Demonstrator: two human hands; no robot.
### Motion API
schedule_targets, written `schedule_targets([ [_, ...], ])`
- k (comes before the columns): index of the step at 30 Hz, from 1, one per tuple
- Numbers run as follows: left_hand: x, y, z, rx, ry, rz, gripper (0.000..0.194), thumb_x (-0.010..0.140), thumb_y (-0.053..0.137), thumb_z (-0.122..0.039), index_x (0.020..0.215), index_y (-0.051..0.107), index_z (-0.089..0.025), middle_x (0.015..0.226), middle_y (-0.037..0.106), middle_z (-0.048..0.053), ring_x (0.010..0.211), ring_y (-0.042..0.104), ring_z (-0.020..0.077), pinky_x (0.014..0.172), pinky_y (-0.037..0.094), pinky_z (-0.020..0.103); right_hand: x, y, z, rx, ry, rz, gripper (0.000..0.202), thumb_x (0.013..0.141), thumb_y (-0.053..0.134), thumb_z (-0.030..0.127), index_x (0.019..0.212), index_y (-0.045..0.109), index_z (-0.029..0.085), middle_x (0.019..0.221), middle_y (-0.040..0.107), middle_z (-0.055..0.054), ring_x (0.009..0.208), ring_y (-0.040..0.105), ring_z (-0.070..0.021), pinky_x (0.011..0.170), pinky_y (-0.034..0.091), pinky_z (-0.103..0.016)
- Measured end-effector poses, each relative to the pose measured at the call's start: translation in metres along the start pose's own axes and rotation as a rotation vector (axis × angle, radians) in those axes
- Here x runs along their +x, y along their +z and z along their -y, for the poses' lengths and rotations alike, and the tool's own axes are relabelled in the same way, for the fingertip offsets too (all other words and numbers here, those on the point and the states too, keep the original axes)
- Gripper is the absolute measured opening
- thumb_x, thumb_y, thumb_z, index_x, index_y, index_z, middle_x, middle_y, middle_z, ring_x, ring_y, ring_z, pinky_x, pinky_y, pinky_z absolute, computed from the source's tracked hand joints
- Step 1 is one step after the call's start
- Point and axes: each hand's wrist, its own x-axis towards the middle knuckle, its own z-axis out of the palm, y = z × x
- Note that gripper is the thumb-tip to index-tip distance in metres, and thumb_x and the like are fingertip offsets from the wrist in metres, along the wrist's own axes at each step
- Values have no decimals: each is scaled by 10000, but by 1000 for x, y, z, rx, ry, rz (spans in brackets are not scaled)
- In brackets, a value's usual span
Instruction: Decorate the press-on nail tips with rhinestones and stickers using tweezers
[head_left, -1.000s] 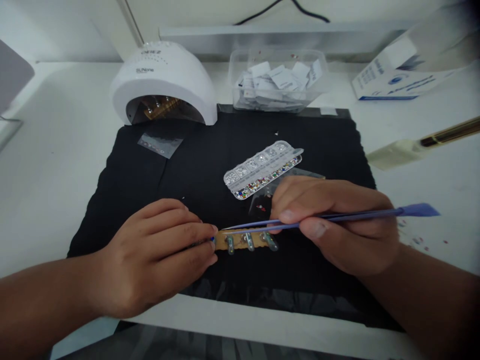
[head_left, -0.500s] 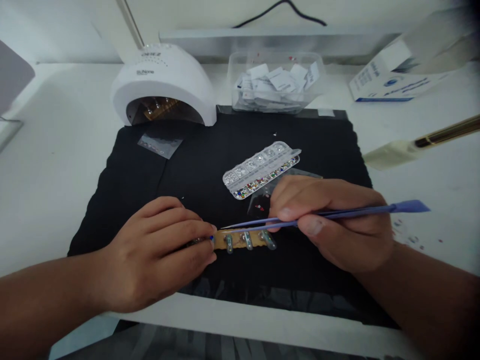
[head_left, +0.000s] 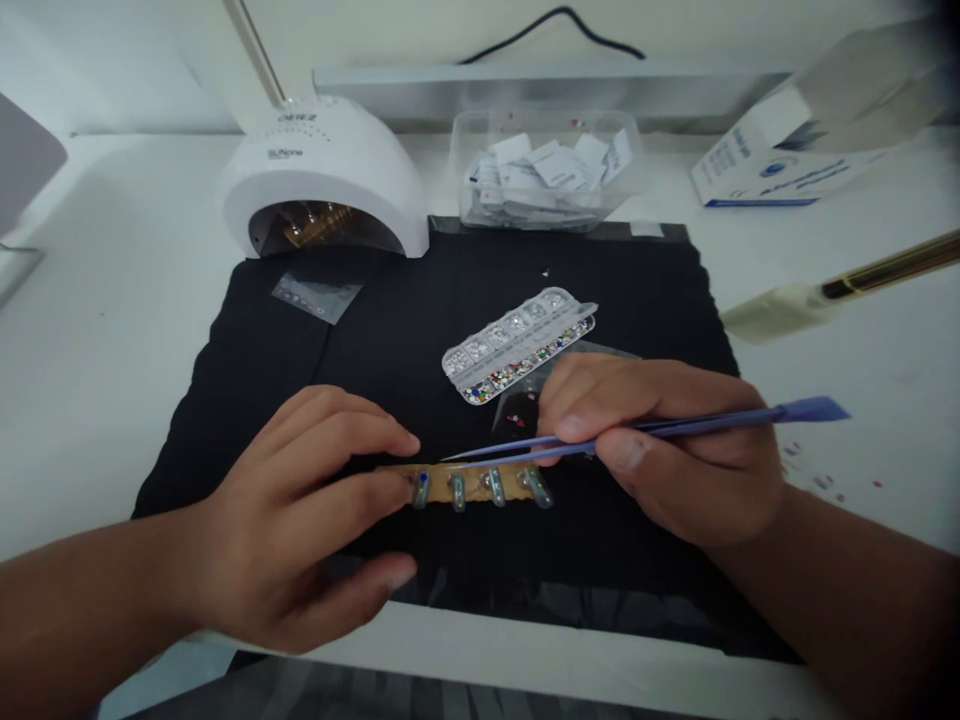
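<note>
My right hand (head_left: pixel 660 450) is closed around purple tweezers (head_left: pixel 675 424), whose points reach left over a tan strip (head_left: pixel 475 482) on the black mat. Several glittery press-on nails stand along the strip. The leftmost nail (head_left: pixel 421 490) carries a blue gem; another nail (head_left: pixel 493 487) sits further right. My left hand (head_left: pixel 322 530) is at the strip's left end with thumb and fingers apart, one fingertip touching the strip beside the blue-gem nail. Whether a gem sits between the tweezer points is too small to tell.
An open rhinestone case (head_left: pixel 517 345) lies behind the strip, partly over a clear sachet. A white nail lamp (head_left: pixel 322 175) stands back left, near a small bag (head_left: pixel 318 293). Behind are a clear tub (head_left: pixel 547 190) of packets and a white box (head_left: pixel 772 165). A brush (head_left: pixel 787 308) juts in from the right.
My left hand has loosened its pinch on the strip, its thumb dropping toward me and its fingers spreading. The blue-gem nail is now uncovered. My right hand and tweezers have barely moved.
</note>
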Motion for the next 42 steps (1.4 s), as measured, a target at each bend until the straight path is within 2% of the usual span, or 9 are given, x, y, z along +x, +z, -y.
schedule_targets([
  [12,3,-2,17,-193,-123,-75,338,819,635,-163,1138,526,-135,1092,561,109,1008,563,223,824,511,364,-1,3,-2,94,61,-67,158,922,635,223,1012,764,237,765,727,-30,670,633,-170,603,503,-348],
  [15,1,3,26,-188,-170,-121,292,859,617,-168,1136,525,-168,1078,569,88,1005,566,210,846,505,349,0,4,-2,222,142,-160,124,917,657,287,962,771,268,734,722,-13,653,647,-154,558,505,-298],
  [18,3,2,28,-156,-256,-139,229,911,576,-154,1129,525,-201,1064,577,62,992,580,183,871,505,324,6,3,-2,316,210,-345,117,860,721,349,829,771,249,685,713,-2,629,670,-137,577,538,-265],
  [21,13,-8,23,-127,-313,-52,208,928,576,-175,1132,551,-211,1075,596,54,993,594,178,862,508,306,13,1,-3,371,250,-502,154,802,747,351,728,745,216,648,690,12,568,659,-114,568,535,-240],
  [23,26,-15,19,-113,-397,62,160,942,573,-231,1101,573,-223,1067,615,39,967,603,176,798,510,286,16,0,-5,380,244,-530,156,799,720,335,709,727,207,606,666,19,527,635,-108,528,509,-229],
  [26,53,-20,22,-83,-403,224,123,955,538,-277,1028,610,-210,1017,628,32,881,603,168,682,484,261,18,-2,-7,365,219,-522,153,796,688,314,699,704,197,559,645,21,498,614,-116,494,482,-229],
  [31,86,-3,48,-49,-237,297,180,881,632,-290,1001,648,-157,984,632,65,941,583,213,821,482,340,15,-3,-10,292,176,-489,116,803,684,279,724,693,194,573,663,22,514,618,-124,512,478,-239],
  [37,86,12,70,-123,-133,239,121,925,571,-241,932,646,-146,970,632,76,913,583,191,836,468,325,3,-9,-10,105,109,-349,71,837,649,207,812,715,196,642,679,-1,580,618,-151,573,480,-294],
  [42,81,14,75,-183,-112,213,122,932,562,-208,981,658,-151,1003,634,75,918,577,183,839,454,320,10,-13,4,-412,-112,-80,159,750,584,64,833,652,181,639,626,-22,585,599,-171,556,479,-323],
])
